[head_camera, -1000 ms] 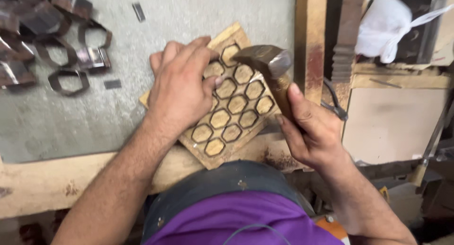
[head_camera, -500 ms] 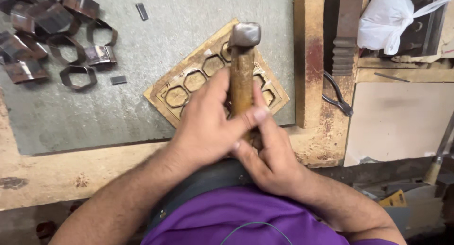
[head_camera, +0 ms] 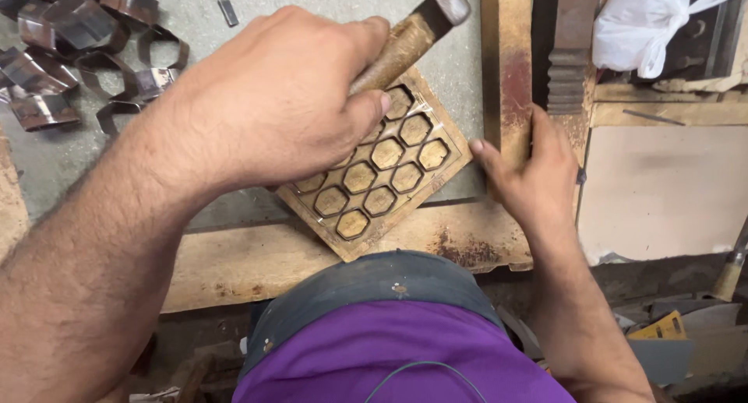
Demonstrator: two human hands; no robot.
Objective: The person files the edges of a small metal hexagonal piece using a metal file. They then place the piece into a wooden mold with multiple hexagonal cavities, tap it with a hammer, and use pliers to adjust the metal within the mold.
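My left hand (head_camera: pixel 280 99) is raised close to the camera, shut on the wooden handle of a hammer (head_camera: pixel 399 43). The hammer's metal head points to the upper right. Beneath it a square wooden board (head_camera: pixel 382 177) lies cornerwise on the grey slab (head_camera: pixel 195 21), filled with a honeycomb of metal-edged hexagonal cells. My left hand hides the board's upper left part. My right hand (head_camera: pixel 530 177) lies flat on the wooden rail (head_camera: pixel 506 68) just right of the board, holding nothing, with its fingertips near the board's right corner.
Several bent metal hexagon strips (head_camera: pixel 70 52) are heaped at the upper left, with a small metal piece (head_camera: pixel 227 11) nearby. The worn wooden bench edge (head_camera: pixel 257 255) runs in front. A white plastic bag (head_camera: pixel 647 29) and a notched metal bar (head_camera: pixel 569 68) sit to the right.
The hammer, first in my right hand and then held by both, is now in my left hand alone and lifted. My right hand has moved to the rail on the right.
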